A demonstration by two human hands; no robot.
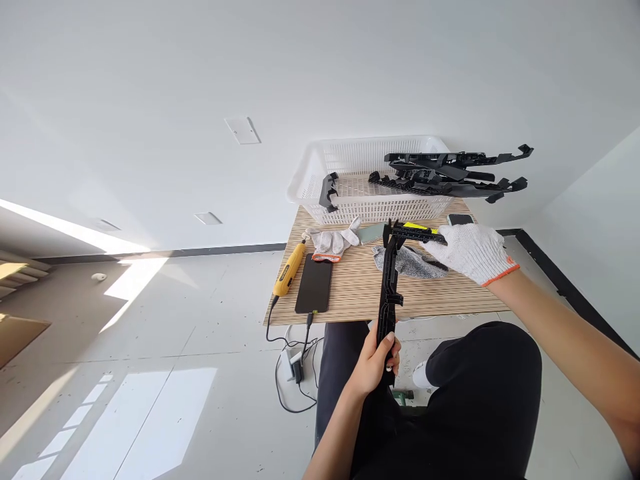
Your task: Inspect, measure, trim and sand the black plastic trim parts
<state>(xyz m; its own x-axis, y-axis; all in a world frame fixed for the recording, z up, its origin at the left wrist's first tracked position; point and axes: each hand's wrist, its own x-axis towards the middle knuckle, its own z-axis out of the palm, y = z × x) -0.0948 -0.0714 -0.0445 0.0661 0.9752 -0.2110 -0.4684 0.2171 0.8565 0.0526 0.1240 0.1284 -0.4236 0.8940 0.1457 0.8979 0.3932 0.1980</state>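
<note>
My bare left hand point(379, 357) is wrapped round the lower end of a long black plastic part point(389, 287), which stands almost upright in the picture over the table's front edge. In a white knitted glove with an orange cuff, my right hand point(470, 252) grips a black caliper point(415, 234). The caliper's jaws are at the upper end of the plastic part; whether they clamp it I cannot tell. Behind and below them, a grey cloth or glove point(417, 262) lies on the table, with something yellow point(420, 227) just behind the caliper.
A white plastic basket point(320, 160) at the back holds several black plastic parts point(450, 175), some jutting out to the right. On the wood-patterned table point(350, 293) lie a yellow corded tool point(290, 270), a phone point(314, 287) and a white glove point(333, 241). Cables point(305, 347) hang off its left front.
</note>
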